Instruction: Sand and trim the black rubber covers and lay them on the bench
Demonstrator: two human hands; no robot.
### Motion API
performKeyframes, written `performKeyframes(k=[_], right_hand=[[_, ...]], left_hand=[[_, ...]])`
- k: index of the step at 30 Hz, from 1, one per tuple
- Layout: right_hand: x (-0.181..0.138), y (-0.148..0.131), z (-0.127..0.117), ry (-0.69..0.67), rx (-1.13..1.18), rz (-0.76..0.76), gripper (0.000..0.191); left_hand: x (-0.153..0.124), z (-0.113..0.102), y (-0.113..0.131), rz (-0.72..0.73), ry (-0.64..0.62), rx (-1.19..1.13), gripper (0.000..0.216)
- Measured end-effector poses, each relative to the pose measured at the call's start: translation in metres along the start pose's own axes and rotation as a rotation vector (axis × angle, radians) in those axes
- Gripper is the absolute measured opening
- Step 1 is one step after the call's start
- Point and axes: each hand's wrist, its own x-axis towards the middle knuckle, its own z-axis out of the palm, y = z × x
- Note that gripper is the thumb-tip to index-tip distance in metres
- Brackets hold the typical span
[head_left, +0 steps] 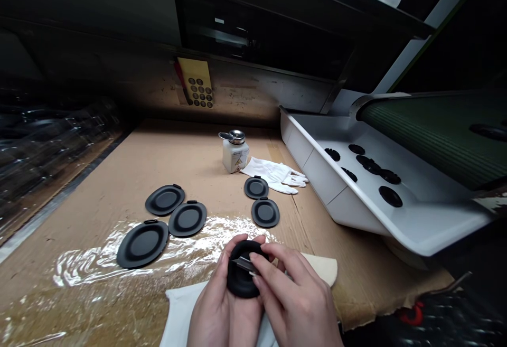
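1. Held between both hands, low over a white cloth (182,315): a thick black rubber disc (239,278), tilted on edge, not touching the bench.
2. Wrapped around the disc's lower side and rim: the left hand (214,297), its fingers clenched on the rubber.
3. Pressed against the disc's upper face: the right hand (297,294), its fingers closed on the disc and on a thin metal blade (245,265), the blade's tip partly hidden behind them.
4. Just beyond the right hand: a cream cloth (322,268), partly tucked under the wrist.
5. On the bench (119,199), over brown cardboard, to the left of the hands: three flat black oval discs (165,199), each close to the next, beside a crumpled sheet of clear plastic film (158,249).
6. Farther up the bench, near the centre: two more black oval discs (260,200), one just behind the other.
7. Near the back edge: a white dispenser bottle (235,152) with a metal pump top and a warning label, and just to its right, a pair of white gloves (277,175).
8. Off to the right: a white tray (317,178) carrying several black discs (364,170), next to a ribbed green belt (431,136).
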Motion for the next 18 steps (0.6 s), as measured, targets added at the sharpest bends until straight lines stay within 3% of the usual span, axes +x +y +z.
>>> performKeyframes(k=[5,18], right_hand=[[-0.0006,-0.0006,-0.0027,-0.023,0.016,-0.012,0.026],[0.0004,0.0004,-0.0058,-0.066,0.018,-0.021,0.028]], left_hand=[[0.0007,-0.0031,0.0012,-0.005,-0.081,0.050,0.029],[-0.0001,-0.0088,0.0012,0.035,-0.085,0.060,0.028]])
